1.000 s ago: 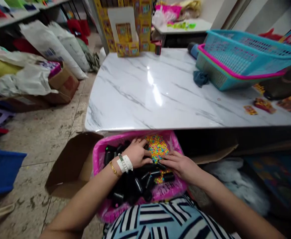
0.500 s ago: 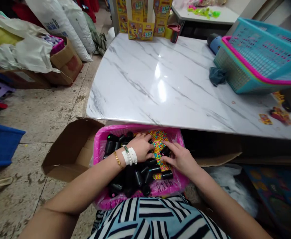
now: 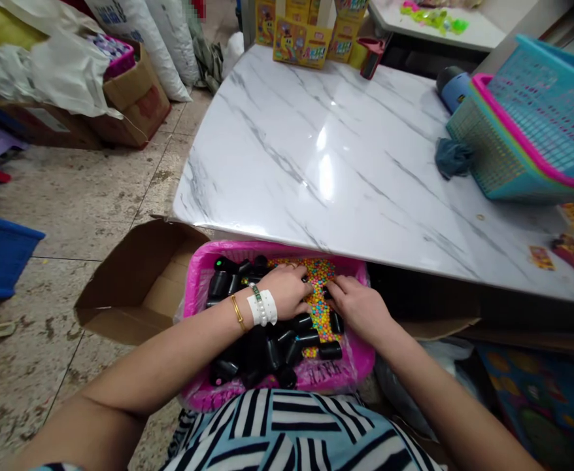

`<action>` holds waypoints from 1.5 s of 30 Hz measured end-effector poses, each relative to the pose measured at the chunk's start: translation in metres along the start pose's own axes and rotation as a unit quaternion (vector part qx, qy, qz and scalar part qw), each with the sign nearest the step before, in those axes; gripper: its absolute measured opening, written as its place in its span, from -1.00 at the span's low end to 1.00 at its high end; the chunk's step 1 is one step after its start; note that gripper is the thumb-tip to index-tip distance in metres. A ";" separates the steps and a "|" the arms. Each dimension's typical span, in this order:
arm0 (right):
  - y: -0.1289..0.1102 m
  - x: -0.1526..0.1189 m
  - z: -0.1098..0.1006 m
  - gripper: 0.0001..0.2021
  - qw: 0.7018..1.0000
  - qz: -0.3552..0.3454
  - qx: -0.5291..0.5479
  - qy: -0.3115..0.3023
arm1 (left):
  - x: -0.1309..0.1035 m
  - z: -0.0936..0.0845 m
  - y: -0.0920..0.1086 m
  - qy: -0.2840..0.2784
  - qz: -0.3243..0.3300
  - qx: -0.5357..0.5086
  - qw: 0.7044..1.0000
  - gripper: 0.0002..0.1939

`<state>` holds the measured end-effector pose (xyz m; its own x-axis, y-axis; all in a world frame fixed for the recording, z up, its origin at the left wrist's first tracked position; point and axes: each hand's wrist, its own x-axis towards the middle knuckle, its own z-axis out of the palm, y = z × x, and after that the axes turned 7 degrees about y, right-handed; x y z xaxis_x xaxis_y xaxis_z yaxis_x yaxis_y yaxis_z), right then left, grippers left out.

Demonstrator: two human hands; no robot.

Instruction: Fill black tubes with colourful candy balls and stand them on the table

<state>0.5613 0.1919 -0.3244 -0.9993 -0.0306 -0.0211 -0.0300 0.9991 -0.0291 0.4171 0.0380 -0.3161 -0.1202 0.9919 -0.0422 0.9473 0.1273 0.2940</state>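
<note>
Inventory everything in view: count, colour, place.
Table: one, white marbled, centre.
Pink basket: one, pink, at table's near edge.
Cylinders: many, black, in pink basket.
Small balls: many, multicoloured, in pink basket.
Boxes: several, yellow, table's far end.
Stacked baskets: several, turquoise and pink, table's right.
Bundle: one, dark blue, beside stack.
Open carton: one, brown, left of pink basket.
Sacks: two, white, upper left.
Others: small or cut off.
Patterned garment: one, blue, black, white, bottom.
Left hand: one, bracelets at wrist, in pink basket.
Right hand: one, in pink basket.
</note>
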 end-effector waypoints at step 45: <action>0.002 -0.035 -0.014 -0.70 0.811 0.214 0.474 0.269 | 0.001 -0.004 -0.002 -0.005 -0.035 -0.082 0.996 -0.28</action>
<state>0.5961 0.1953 -0.3095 -0.7859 0.5854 0.1994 0.0980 0.4363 -0.8945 0.4139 0.0392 -0.3133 -0.1815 0.9804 -0.0768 0.8754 0.1967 0.4417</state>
